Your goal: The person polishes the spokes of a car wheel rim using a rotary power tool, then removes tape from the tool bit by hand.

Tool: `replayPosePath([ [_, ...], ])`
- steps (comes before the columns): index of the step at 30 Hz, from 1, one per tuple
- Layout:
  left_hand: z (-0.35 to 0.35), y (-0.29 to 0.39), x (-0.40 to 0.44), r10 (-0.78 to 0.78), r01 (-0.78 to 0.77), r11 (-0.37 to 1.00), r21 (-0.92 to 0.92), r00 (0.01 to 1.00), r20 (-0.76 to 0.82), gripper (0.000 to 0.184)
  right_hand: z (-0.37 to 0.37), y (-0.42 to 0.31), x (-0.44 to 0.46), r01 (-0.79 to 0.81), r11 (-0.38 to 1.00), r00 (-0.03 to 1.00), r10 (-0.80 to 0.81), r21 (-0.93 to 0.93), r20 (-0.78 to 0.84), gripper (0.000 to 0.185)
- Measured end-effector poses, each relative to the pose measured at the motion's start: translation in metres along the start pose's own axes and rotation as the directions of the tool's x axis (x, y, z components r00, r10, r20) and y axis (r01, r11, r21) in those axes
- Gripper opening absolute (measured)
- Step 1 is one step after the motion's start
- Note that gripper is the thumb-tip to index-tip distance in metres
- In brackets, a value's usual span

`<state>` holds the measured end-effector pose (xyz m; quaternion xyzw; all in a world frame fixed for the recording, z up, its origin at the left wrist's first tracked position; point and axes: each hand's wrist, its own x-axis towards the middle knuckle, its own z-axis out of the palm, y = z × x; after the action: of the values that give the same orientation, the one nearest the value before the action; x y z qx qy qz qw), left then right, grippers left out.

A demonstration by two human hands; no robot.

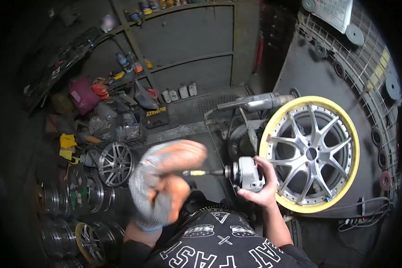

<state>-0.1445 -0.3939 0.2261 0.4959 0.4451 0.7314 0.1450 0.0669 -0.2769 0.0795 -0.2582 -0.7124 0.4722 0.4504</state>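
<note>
My left hand (163,181), in a grey and orange glove, is blurred by motion at the centre. Its fingers are curled, and what they hold, if anything, cannot be made out. Bare of any glove, my right hand (264,183) grips the silver head of a power tool (248,173). From that head a thin shaft with a yellow band (197,173) points left toward the gloved hand. Just right of my right hand stands a large silver spoked wheel (311,154) with a yellow-covered rim.
A metal machine arm (259,103) lies behind the wheel. Other wheels (116,164) stand at the left and lower left. Shelves with bottles (124,61) line the back left. Discs (354,35) hang on a wire rack at the right, above cables (366,219).
</note>
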Motion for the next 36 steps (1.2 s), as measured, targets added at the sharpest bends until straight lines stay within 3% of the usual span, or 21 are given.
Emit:
replayPosePath([
  [1,-0.007,-0.024,-0.014,0.005,-0.003,1.000,0.026,0.998,-0.064,0.049,-0.004,0.004,-0.002,-0.043,0.999,0.999,0.042,-0.020,-0.030,0.101],
  [3,-0.022,-0.073,-0.041,0.015,0.000,0.997,0.077,0.981,-0.192,0.043,-0.005,0.005,-0.001,-0.055,0.993,0.989,0.068,0.100,-0.133,0.095],
  [5,-0.031,-0.114,-0.070,-0.233,0.233,0.972,-0.024,0.955,-0.183,0.040,-0.004,0.012,-0.001,-0.037,0.986,0.970,0.074,0.162,-0.231,0.098],
  [7,-0.025,-0.142,-0.090,-0.495,0.511,0.831,-0.221,0.860,0.125,0.038,0.001,0.015,0.002,-0.043,0.965,0.943,0.125,0.259,-0.309,0.098],
  [9,-0.006,-0.157,-0.097,-0.665,0.774,0.613,-0.156,0.613,0.427,0.052,0.012,0.012,0.007,-0.081,0.916,0.897,0.239,0.394,-0.371,0.092],
  [10,0.015,-0.156,-0.095,-0.635,0.742,0.668,-0.064,0.613,0.470,0.061,0.020,0.021,0.006,-0.072,0.878,0.863,0.293,0.474,-0.412,0.088],
  [12,0.039,-0.148,-0.077,-0.627,0.709,0.690,0.143,0.488,0.608,0.075,0.032,0.036,0.001,-0.116,0.755,0.786,0.467,0.646,-0.405,0.079],
  [13,0.040,-0.152,-0.073,-0.623,0.709,0.690,0.149,0.476,0.620,0.075,0.034,0.040,-0.003,-0.108,0.757,0.820,0.435,0.645,-0.372,0.075],
  [15,0.039,-0.163,-0.072,-0.768,0.711,0.505,0.490,0.111,0.631,0.074,0.033,0.036,-0.019,-0.173,0.686,0.814,0.504,0.707,-0.289,0.071],
  [17,0.039,-0.155,-0.078,-0.754,0.703,0.523,0.483,0.116,0.647,0.070,0.028,0.064,-0.045,-0.208,0.698,0.841,0.485,0.685,-0.239,0.067],
  [19,0.037,-0.157,-0.085,-0.809,0.623,0.503,0.599,0.096,0.580,0.065,0.009,0.067,-0.058,-0.326,0.895,0.860,0.414,0.306,-0.296,0.068],
  [20,0.035,-0.162,-0.086,-0.777,0.400,0.619,0.676,0.183,0.603,0.063,-0.004,0.061,-0.066,-0.369,0.900,0.844,0.429,0.231,-0.322,0.070],
  [21,0.030,-0.169,-0.091,-0.780,0.401,0.609,0.684,0.149,0.608,0.063,-0.012,0.054,-0.068,-0.390,0.905,0.823,0.425,0.168,-0.376,0.067],
  [23,0.024,-0.181,-0.102,-0.653,0.126,0.757,0.641,0.188,0.734,0.065,-0.028,0.061,-0.073,-0.336,0.942,0.883,0.320,0.012,-0.343,0.063],
  [24,0.036,-0.163,-0.089,-0.759,0.150,0.642,0.752,-0.019,0.651,0.065,-0.030,0.049,-0.069,-0.329,0.944,0.905,0.322,0.023,-0.279,0.057],
  [27,0.038,-0.167,-0.100,-0.749,0.081,0.649,0.757,-0.107,0.653,0.064,-0.030,0.034,-0.062,-0.379,0.915,0.925,0.376,-0.137,-0.044,0.044],
  [28,0.039,-0.170,-0.102,-0.743,0.079,0.651,0.755,-0.137,0.655,0.064,-0.020,0.042,-0.063,-0.403,0.914,0.913,0.397,-0.054,-0.095,0.036],
  [31,0.038,-0.185,-0.110,-0.763,0.040,0.638,0.769,-0.100,0.638,0.066,-0.012,0.080,-0.076,-0.448,0.890,0.894,0.444,-0.086,-0.060,0.029],
  [33,0.023,-0.199,-0.129,-0.824,0.008,0.566,0.825,-0.027,0.566,0.062,0.001,0.128,-0.095,-0.260,0.956,0.960,0.240,-0.138,-0.145,0.036],
  [35,0.020,-0.205,-0.138,-0.872,0.083,0.475,0.876,-0.089,0.481,0.064,0.011,0.169,-0.129,-0.391,0.878,0.917,0.346,-0.275,-0.198,0.042],
  [36,0.015,-0.212,-0.146,-0.911,0.105,0.393,0.914,-0.089,0.402,0.064,0.011,0.182,-0.147,-0.586,0.790,0.810,0.567,-0.183,-0.148,0.045],
])
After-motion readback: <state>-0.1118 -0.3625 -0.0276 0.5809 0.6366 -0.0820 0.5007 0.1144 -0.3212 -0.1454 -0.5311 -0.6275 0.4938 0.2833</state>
